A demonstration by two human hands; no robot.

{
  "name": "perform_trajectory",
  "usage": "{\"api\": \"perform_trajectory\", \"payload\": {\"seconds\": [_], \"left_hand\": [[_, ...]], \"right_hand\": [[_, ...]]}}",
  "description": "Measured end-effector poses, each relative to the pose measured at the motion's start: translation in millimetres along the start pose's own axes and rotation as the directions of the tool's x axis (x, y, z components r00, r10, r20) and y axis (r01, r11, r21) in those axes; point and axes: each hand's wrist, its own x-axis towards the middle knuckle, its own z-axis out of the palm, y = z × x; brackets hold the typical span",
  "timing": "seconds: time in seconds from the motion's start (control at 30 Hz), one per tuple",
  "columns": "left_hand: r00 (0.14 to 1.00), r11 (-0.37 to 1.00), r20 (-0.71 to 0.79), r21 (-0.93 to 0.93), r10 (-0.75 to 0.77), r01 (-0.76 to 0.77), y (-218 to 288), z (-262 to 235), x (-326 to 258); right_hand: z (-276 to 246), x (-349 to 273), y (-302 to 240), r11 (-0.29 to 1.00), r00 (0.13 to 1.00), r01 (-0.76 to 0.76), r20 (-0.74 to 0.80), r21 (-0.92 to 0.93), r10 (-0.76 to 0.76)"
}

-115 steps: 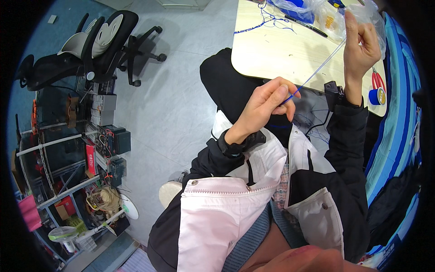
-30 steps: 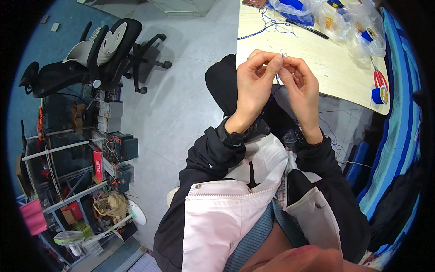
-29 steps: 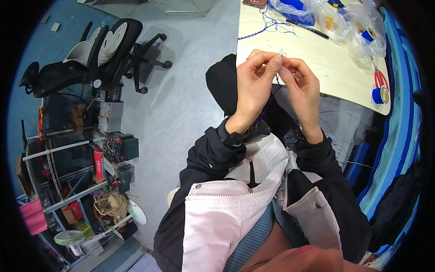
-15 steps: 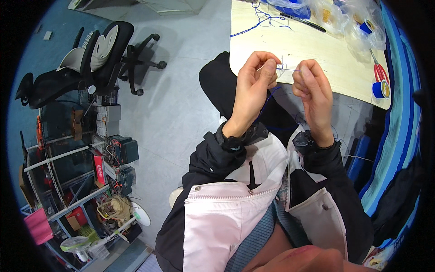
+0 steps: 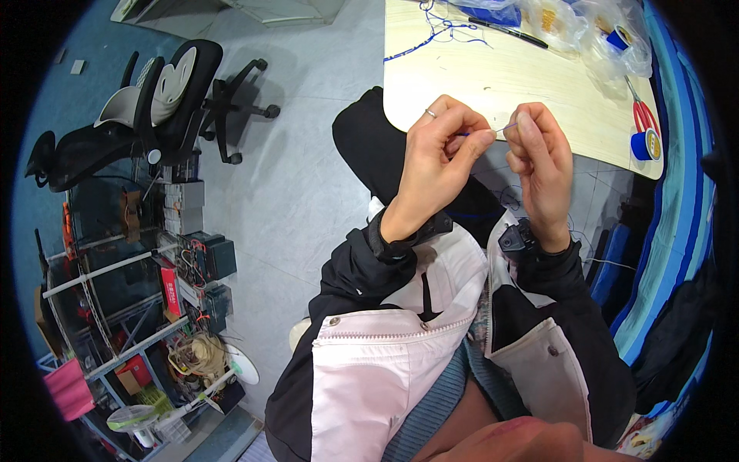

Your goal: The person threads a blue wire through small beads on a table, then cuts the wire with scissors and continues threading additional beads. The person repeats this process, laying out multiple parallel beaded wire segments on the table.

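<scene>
Thread (image 5: 504,128), thin and blue, stretches between both hands above the surface (image 5: 493,81) edge. Left hand (image 5: 439,158) pinches one end, right hand (image 5: 539,162) pinches the other. Clear bags (image 5: 573,19), blue tape roll (image 5: 645,145) and red scissors (image 5: 643,115) lie behind.

A light wooden table (image 5: 493,81) with a rounded corner carries the things. On it lie loose blue threads (image 5: 439,27), a black pen (image 5: 514,32), clear plastic bags (image 5: 573,23) with small yellow pieces inside, a small blue spool (image 5: 620,37), red-handled scissors (image 5: 643,114) and a bigger blue spool (image 5: 645,144) near its right edge.
</scene>
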Motion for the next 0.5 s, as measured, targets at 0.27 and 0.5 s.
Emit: {"api": "perform_trajectory", "payload": {"seconds": [0.27,0.5], "left_hand": [[0.992,0.975,0.029,-0.184,-0.121,0.124,1.2,6.8,1.7],[0.957,0.929,0.17,-0.25,-0.236,0.274,13.4,-10.5,-3.5]], "right_hand": [[-18.8,3.0,-1.6,0.996,0.999,-0.036,-0.015,-0.086,0.034],[-154.9,16.0,-33.7,0.371,0.897,0.19,0.007,-0.909,-0.442]]}}
